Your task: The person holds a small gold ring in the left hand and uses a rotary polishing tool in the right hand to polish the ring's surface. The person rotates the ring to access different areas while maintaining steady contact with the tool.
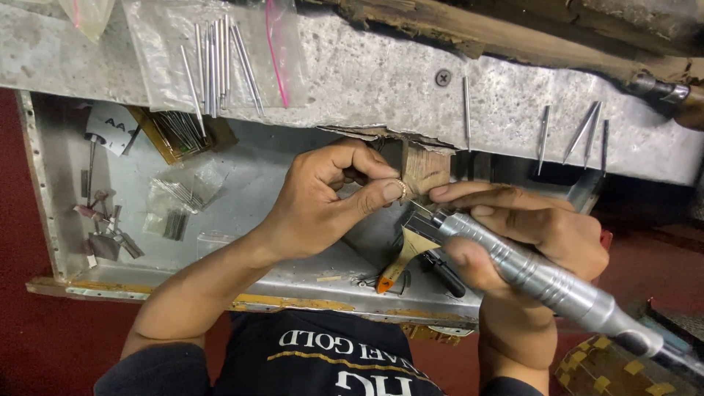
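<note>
My left hand (pixel 323 198) pinches a small gold ring (pixel 402 189) between thumb and fingers, pressed against a worn wooden bench peg (pixel 425 169). My right hand (pixel 524 235) grips a silver rotary handpiece (pixel 528 271) like a pen, its tip right beside the ring. The handpiece's body runs down to the lower right, past my wrist.
A metal tray (pixel 242 183) under the hands holds a small wooden-handled brush (pixel 403 257), bags of thin steel burs (pixel 180 202) and metal scraps (pixel 110 235). Loose burs (pixel 216 62) on a clear plastic bag and several more (pixel 579 132) lie on the grey bench top (pixel 389 73).
</note>
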